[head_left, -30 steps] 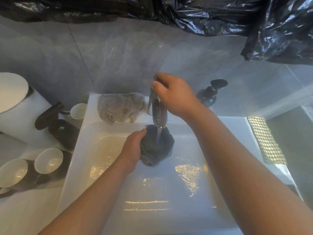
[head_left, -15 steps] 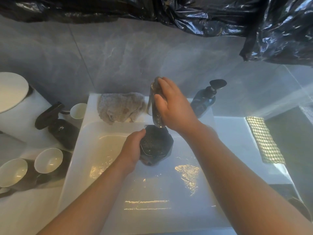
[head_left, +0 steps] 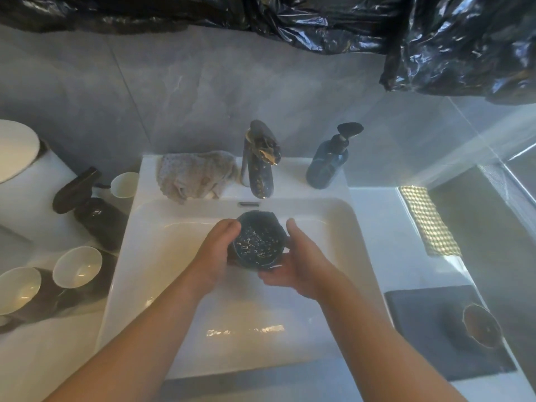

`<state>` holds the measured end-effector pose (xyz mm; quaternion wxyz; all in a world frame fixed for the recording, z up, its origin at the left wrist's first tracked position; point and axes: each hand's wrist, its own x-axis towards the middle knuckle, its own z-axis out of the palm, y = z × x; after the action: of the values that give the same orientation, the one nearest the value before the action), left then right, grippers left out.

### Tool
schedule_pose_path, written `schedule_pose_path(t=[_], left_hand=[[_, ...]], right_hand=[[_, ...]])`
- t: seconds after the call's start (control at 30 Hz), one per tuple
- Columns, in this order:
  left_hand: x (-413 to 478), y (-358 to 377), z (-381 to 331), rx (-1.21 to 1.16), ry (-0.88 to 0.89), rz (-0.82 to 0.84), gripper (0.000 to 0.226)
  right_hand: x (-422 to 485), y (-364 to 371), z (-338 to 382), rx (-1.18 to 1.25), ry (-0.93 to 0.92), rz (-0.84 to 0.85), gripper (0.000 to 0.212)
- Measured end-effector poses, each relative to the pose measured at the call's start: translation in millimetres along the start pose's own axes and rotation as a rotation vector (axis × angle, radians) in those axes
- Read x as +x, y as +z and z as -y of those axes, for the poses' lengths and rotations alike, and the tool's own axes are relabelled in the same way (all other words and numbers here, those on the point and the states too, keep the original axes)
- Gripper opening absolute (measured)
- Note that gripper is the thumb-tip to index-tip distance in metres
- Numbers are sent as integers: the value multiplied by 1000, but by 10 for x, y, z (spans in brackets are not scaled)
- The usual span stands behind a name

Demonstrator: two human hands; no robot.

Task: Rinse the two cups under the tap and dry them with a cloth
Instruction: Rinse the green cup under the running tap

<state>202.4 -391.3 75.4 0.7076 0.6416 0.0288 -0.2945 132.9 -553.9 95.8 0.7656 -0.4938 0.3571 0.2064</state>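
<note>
The right hand is no longer resting on the tap: it has come down from the lever and is now cupping the dark cup from below and from the right, thumb standing up beside the rim. The left hand is still gripping the cup's left wall, fingers curled round it. Both hands are holding the cup mouth-up over the back part of the sink, just in front of the spout, and no stream is showing any more, where a second ago water was running into the cup. That is suggesting the rinse of this cup is ending and the water inside is waiting to be tipped out. The cloth is lying crumpled on the sink's back rim, left of the tap, untouched, so the drying is not yet starting. A second dark cup is standing on a dark mat near the counter's right edge, probably the other one to do; whether it is already rinsed I cannot tell.
</note>
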Motion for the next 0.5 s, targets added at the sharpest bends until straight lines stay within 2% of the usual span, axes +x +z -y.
schedule_pose_path(t=[0.07, 0.13, 0.27, 0.37, 0.5], left_hand=[[-8, -17, 29, 15, -14, 37, 20], [-30, -12, 14, 5, -55, 47, 21], [-87, 12, -39, 47, -107, 96, 42], [-150, -24, -47, 40, -139, 105, 50], [-241, -56, -175, 45, -150, 130, 30]], right_hand=[[12, 15, -40, 85, -64, 25, 60], [-14, 40, -88, 73, -117, 5, 52], [-29, 39, -176, 96, -162, -17, 45], [-74, 49, -209, 73, -241, -15, 34], [-67, -2, -237, -4, -392, 58, 45]])
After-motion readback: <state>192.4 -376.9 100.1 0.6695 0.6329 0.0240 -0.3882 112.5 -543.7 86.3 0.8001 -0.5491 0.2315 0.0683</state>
